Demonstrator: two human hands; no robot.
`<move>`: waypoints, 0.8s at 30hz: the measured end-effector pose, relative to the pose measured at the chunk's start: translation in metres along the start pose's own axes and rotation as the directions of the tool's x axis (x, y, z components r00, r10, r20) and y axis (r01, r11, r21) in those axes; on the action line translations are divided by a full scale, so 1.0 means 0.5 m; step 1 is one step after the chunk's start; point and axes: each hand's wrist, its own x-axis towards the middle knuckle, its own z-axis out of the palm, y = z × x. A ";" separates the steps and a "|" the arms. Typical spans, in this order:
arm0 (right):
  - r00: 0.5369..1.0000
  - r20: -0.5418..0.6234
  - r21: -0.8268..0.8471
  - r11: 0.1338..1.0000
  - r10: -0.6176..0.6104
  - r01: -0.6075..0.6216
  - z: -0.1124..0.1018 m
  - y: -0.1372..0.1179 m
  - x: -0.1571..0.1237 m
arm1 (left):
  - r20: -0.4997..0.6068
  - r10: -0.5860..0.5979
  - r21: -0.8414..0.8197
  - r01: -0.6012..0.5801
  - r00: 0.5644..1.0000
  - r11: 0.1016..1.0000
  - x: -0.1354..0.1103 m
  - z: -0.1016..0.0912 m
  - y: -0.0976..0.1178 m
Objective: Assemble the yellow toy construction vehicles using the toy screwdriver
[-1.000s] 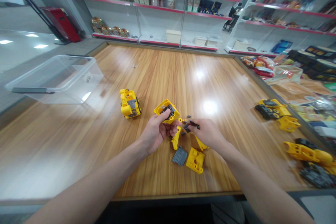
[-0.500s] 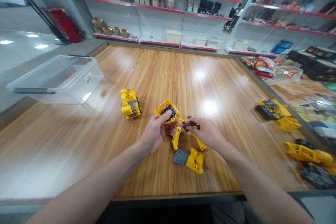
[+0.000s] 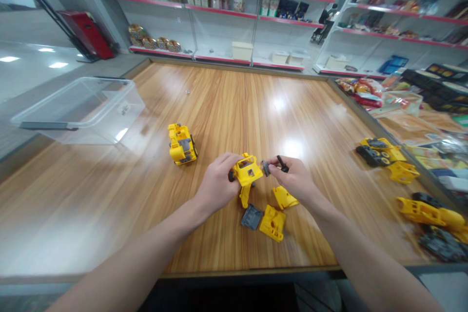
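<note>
My left hand (image 3: 218, 180) grips a yellow plastic toy body piece (image 3: 248, 169), with dark wheel parts partly hidden behind it. My right hand (image 3: 292, 179) pinches a small dark pin-like part (image 3: 282, 163) and sits close to a small grey part (image 3: 266, 168) at its fingertips. Below my hands lie a yellow arm piece (image 3: 245, 195), a grey plate (image 3: 251, 217), a yellow shell piece (image 3: 272, 223) and another yellow piece (image 3: 284, 198). A built yellow toy vehicle (image 3: 182, 144) stands to the left.
All this lies on a wooden table (image 3: 234, 97). A transparent plastic box (image 3: 78, 112) sits at its left edge. Yellow and black toy vehicles (image 3: 380, 152) and parts (image 3: 426, 213) lie at the right. Packaged goods and red-edged shelves stand beyond the table.
My left hand has turned the yellow body piece, so its dark insides no longer face up. The piece has shifted right. My right hand has risen slightly, and the dark part now stands more upright.
</note>
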 end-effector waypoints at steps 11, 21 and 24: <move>1.000 0.009 0.185 0.983 -0.017 0.015 0.008 -0.018 -0.014 | 0.049 0.038 0.067 -0.041 0.998 0.997 -0.004 0.015 -0.014; 0.996 -0.005 0.172 0.981 -0.085 0.084 0.010 -0.030 -0.019 | 0.038 0.056 0.110 -0.060 0.998 0.992 -0.006 0.020 -0.019; 0.996 0.020 0.170 0.982 -0.083 0.078 0.009 -0.033 -0.022 | 0.032 0.060 0.122 -0.064 0.998 0.991 -0.006 0.019 -0.020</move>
